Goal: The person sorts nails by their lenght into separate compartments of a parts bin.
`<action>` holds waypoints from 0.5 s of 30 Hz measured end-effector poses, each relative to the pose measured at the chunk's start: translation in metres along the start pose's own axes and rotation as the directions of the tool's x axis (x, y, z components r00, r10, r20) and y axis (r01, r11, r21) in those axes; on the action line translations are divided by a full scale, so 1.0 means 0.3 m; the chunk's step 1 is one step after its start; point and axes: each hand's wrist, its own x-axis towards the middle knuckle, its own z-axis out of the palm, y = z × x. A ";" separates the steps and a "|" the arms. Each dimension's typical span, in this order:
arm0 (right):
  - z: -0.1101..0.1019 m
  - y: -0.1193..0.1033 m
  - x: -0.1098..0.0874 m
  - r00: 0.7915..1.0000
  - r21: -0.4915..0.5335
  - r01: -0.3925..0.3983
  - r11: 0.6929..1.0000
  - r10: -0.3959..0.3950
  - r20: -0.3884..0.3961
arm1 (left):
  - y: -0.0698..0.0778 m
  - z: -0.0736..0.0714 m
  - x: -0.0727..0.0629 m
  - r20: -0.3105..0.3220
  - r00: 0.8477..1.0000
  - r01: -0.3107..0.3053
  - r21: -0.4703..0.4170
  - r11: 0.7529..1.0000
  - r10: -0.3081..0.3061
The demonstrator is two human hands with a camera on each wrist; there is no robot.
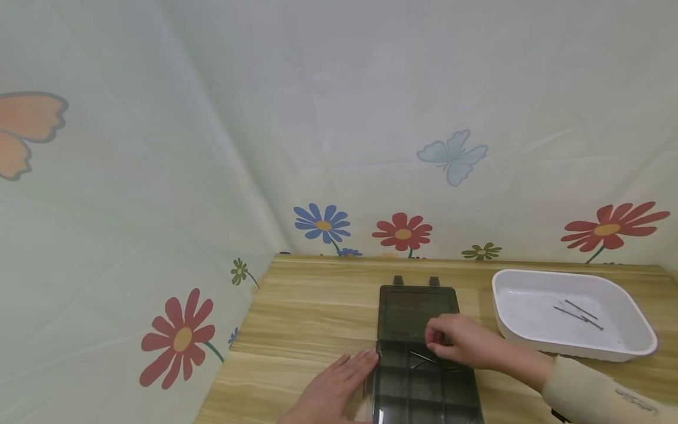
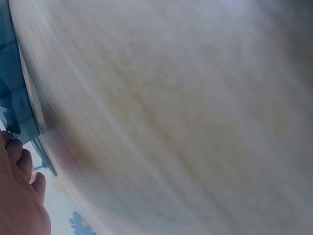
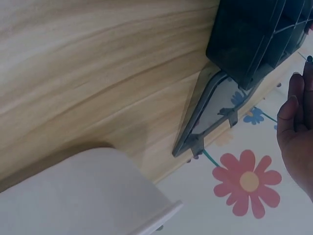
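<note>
A dark translucent compartment box (image 1: 390,386) lies on the table with its lid (image 1: 415,303) folded back flat. My left hand (image 1: 339,386) rests at the box's left side, fingers extended along its edge. Over the far compartments is my right hand (image 1: 463,340), its thumb and fingers bent together in a pinch. A small dark tip, like a nail's head (image 3: 309,58), shows at its fingertips in the right wrist view; the rest is hidden. Thin nails (image 1: 422,356) lie in the far compartments, two of them crossing one another.
A white tray (image 1: 514,334) stands right of the box, with a few nails (image 1: 581,310) in it. The right forearm passes in front of the tray's near left corner. Behind the wooden table (image 1: 318,294) hangs a flowered curtain (image 1: 365,147).
</note>
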 end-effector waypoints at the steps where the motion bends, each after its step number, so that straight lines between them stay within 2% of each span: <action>1: 0.004 0.001 0.001 1.000 0.008 0.002 1.000 -0.002 0.002 | 0.000 0.000 0.000 0.004 1.000 0.003 -0.006 1.000 -0.003; 6: 0.021 0.007 0.002 1.000 0.044 0.009 0.999 -0.009 0.004 | 0.002 -0.002 0.001 0.011 1.000 0.006 -0.019 1.000 -0.006; 15: 0.043 0.008 0.004 1.000 0.010 -0.028 1.000 0.028 0.007 | 0.005 -0.012 0.001 0.008 1.000 0.004 -0.007 1.000 -0.004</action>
